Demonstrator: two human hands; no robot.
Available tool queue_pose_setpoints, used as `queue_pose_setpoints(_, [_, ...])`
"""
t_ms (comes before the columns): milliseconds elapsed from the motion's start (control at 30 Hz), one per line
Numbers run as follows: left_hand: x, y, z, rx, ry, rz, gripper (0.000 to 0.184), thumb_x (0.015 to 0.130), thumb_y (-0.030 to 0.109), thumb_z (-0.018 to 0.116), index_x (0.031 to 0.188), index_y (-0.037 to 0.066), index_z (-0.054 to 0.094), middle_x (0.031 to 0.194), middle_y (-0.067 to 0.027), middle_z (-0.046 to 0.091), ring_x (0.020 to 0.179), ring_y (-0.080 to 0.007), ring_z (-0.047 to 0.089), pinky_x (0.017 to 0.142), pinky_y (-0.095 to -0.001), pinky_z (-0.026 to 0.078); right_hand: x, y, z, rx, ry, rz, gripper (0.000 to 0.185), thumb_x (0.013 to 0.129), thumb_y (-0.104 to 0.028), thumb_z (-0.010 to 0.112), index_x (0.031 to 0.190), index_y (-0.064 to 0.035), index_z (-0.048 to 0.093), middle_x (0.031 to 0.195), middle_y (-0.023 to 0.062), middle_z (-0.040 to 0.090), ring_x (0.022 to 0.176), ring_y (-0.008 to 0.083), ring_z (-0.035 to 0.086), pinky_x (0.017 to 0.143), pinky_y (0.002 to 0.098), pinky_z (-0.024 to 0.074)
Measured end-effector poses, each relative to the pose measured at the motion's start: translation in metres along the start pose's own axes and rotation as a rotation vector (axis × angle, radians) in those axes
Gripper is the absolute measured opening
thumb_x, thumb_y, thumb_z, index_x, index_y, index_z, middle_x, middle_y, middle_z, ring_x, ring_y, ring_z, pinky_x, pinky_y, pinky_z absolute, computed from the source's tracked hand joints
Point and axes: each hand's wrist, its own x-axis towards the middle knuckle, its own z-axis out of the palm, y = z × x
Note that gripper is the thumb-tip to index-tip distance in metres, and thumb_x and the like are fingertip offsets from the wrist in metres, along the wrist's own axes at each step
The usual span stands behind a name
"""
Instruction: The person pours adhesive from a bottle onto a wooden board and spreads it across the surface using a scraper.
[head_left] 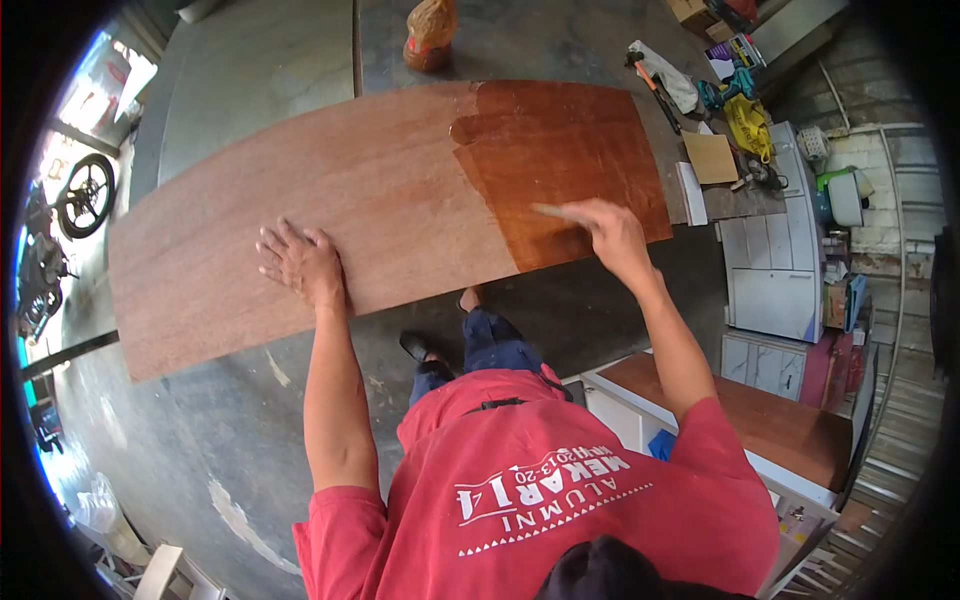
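Observation:
A long plywood sheet (380,190) lies across the table in front of me. Its left part is pale and dry-looking, while a glossy reddish-brown coating (570,140) covers the right part, with an uneven edge between them. My left hand (300,265) rests flat on the bare wood, fingers spread, holding nothing. Over the coated part, near the front edge, my right hand (612,235) is closed around a thin pale flat spreader (560,212). The spreader's tip points left, close to the coating's edge; most of its grip is hidden by my fingers.
Behind the sheet stands a brown jar (428,50) with crumpled plastic on top. A hammer (655,90), a teal power tool (728,90), a yellow bag (750,128) and a sandpaper-like sheet (710,158) lie at the right. A white cabinet (770,290) stands beyond; a motorcycle wheel (86,196) is far left.

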Motion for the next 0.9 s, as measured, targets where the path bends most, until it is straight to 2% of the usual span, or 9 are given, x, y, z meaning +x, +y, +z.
queue_pose_setpoints(233, [-0.001, 0.002, 0.0, 0.043, -0.038, -0.01, 0.06, 0.096, 0.03, 0.055, 0.152, 0.011, 0.048, 0.165, -0.0206, 0.037, 0.155, -0.0412, 0.029, 0.125, -0.0621, 0.02, 0.133, 0.065, 0.069, -0.201, 0.287, -0.029, 0.033, 0.089, 0.005, 0.056, 0.108, -0.0113, 0.078, 0.102, 0.0111, 0.076, 0.098, 0.0361, 0.07, 0.085, 0.0485, 0.0541])
queue_pose_setpoints(267, [-0.003, 0.0, 0.0, 0.049, -0.035, 0.008, 0.06, 0.096, 0.03, 0.055, 0.152, 0.011, 0.048, 0.165, -0.0206, 0.037, 0.155, -0.0412, 0.029, 0.125, -0.0621, 0.02, 0.129, 0.065, 0.076, -0.239, 0.166, -0.03, 0.035, 0.087, 0.005, 0.057, 0.109, -0.0122, 0.078, 0.105, 0.0111, 0.075, 0.097, 0.0361, 0.07, 0.084, 0.0506, 0.0537])
queue_pose_setpoints(300, [-0.003, -0.001, 0.0, 0.05, -0.052, -0.003, 0.06, 0.096, 0.03, 0.055, 0.152, 0.01, 0.048, 0.165, -0.0207, 0.036, 0.155, -0.0414, 0.028, 0.125, -0.0621, 0.02, 0.124, 0.056, 0.08, -0.367, 0.15, -0.196, 0.035, 0.086, 0.002, 0.061, 0.111, -0.0148, 0.078, 0.106, 0.0109, 0.075, 0.097, 0.0343, 0.07, 0.085, 0.0481, 0.053])
queue_pose_setpoints(367, [0.002, 0.004, 0.0, 0.044, -0.057, -0.008, 0.059, 0.097, 0.03, 0.055, 0.152, 0.01, 0.048, 0.165, -0.0208, 0.036, 0.155, -0.0416, 0.028, 0.125, -0.0621, 0.02, 0.105, 0.026, 0.063, -0.268, -0.085, -0.054, 0.038, 0.085, 0.001, 0.062, 0.113, -0.0198, 0.079, 0.104, 0.0103, 0.076, 0.095, 0.0322, 0.07, 0.087, 0.0443, 0.0515])
queue_pose_setpoints(433, [-0.001, 0.006, -0.004, 0.046, -0.085, -0.027, 0.058, 0.098, 0.03, 0.054, 0.152, 0.01, 0.047, 0.166, -0.0208, 0.035, 0.155, -0.0418, 0.028, 0.125, -0.0621, 0.02, 0.115, 0.041, 0.065, -0.293, -0.076, -0.061, 0.044, 0.089, 0.001, 0.058, 0.116, -0.0263, 0.079, 0.101, 0.0085, 0.076, 0.094, 0.03, 0.069, 0.086, 0.0426, 0.0496])
queue_pose_setpoints(500, [-0.002, 0.004, -0.001, 0.071, -0.091, -0.016, 0.058, 0.098, 0.029, 0.053, 0.152, 0.009, 0.047, 0.166, -0.0207, 0.035, 0.155, -0.0419, 0.028, 0.125, -0.0623, 0.02, 0.138, 0.053, 0.053, -0.13, 0.186, -0.083, 0.045, 0.092, 0.001, 0.053, 0.117, -0.0257, 0.079, 0.102, 0.0064, 0.076, 0.092, 0.0303, 0.07, 0.084, 0.0441, 0.0495])
queue_pose_setpoints(600, [-0.001, 0.002, 0.003, 0.088, -0.078, -0.001, 0.057, 0.099, 0.029, 0.052, 0.153, 0.009, 0.047, 0.166, -0.0206, 0.034, 0.155, -0.0421, 0.028, 0.125, -0.0628, 0.02, 0.157, 0.099, 0.068, -0.183, 0.2, -0.114, 0.039, 0.092, -0.001, 0.053, 0.112, -0.0215, 0.079, 0.1, 0.0067, 0.076, 0.093, 0.0318, 0.071, 0.082, 0.0467, 0.0497])
queue_pose_setpoints(767, [-0.001, -0.001, 0.008, 0.068, -0.077, 0.008, 0.057, 0.1, 0.03, 0.05, 0.153, 0.009, 0.047, 0.166, -0.0204, 0.035, 0.154, -0.0423, 0.029, 0.123, -0.064, 0.021, 0.069, 0.088, 0.053, -0.167, -0.039, -0.126, 0.038, 0.089, 0.0, 0.053, 0.109, -0.0187, 0.079, 0.106, 0.009, 0.077, 0.101, 0.0325, 0.07, 0.086, 0.0471, 0.0494])
queue_pose_setpoints(900, [-0.001, -0.002, 0.005, 0.071, -0.093, 0.003, 0.058, 0.1, 0.031, 0.05, 0.153, 0.01, 0.047, 0.165, -0.0206, 0.035, 0.154, -0.0423, 0.03, 0.123, -0.0647, 0.022, -0.03, 0.071, 0.034, -0.146, -0.07, -0.093, 0.037, 0.083, 0.002, 0.059, 0.108, -0.0173, 0.079, 0.116, 0.0008, 0.077, 0.113, 0.0257, 0.066, 0.09, 0.0426, 0.0448])
